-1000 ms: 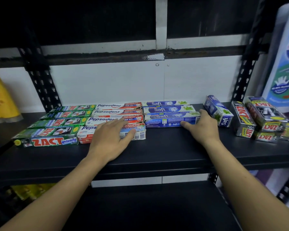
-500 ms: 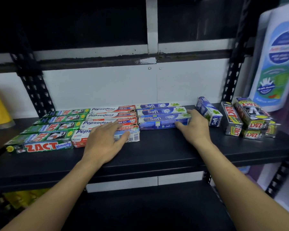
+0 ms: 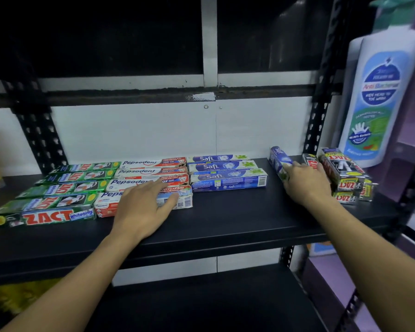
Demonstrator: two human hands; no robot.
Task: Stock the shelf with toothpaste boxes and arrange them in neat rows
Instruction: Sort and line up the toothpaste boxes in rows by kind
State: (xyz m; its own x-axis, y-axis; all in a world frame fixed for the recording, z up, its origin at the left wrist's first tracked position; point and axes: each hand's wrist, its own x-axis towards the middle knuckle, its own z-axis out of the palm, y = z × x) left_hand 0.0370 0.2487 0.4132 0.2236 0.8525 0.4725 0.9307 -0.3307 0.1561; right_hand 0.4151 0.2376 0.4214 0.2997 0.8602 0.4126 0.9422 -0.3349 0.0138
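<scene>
While my left hand (image 3: 144, 207) is lying flat, fingers spread and relaxed, on the front Pepsodent box (image 3: 106, 202), my right hand (image 3: 306, 184) is reaching over the near end of the loose Safi box (image 3: 277, 159). That box is lying askew toward the right end of the shelf (image 3: 225, 219), between the Safi rows (image 3: 225, 174) and the black Zact boxes (image 3: 343, 173). I cannot tell whether my fingers are closing round it or only touching it. I am judging it light, thin card over a tube, stiff lengthwise but easy to dent at the flaps, so I am thinking of pinching it across its long sides near the middle. Bare shelf is showing before the Safi rows up to the front edge, giving room to swing it round. The Zact boxes are crowding just beside my knuckles.
</scene>
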